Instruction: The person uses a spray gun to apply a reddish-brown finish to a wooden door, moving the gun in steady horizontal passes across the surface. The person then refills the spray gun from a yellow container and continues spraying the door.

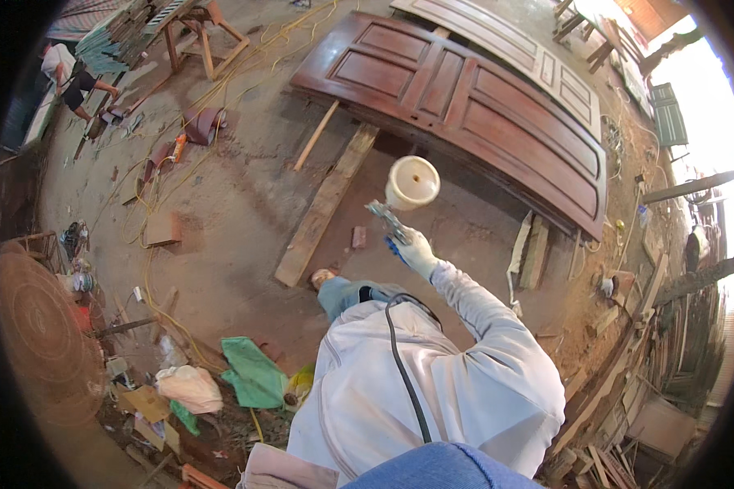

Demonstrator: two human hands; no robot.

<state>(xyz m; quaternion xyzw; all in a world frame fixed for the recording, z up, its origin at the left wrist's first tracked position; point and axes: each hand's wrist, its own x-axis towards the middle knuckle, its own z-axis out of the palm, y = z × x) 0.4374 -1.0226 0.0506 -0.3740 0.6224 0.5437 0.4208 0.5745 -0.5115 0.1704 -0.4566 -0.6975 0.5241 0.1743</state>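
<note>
My right hand [418,253], in a white and blue glove, is closed around a paint spray gun [390,222]. Its round white cup [413,182] stands on top, at the near side of a reddish-brown panelled door [465,110]. The door has a glossy look and lies flat on wooden supports, one of them a long beam [328,204]. Some distance separates the gun from the door's near edge. No part of my left hand shows. A black hose [401,367] runs over my light jacket.
Beyond the brown door lies a pale panelled door [506,41]. Yellow cords [167,187] trail over the floor at left, near a wooden sawhorse [204,41]. A brick [359,237] lies by my foot. Another person [69,77] bends at the far left. Scrap wood [620,342] lines the right.
</note>
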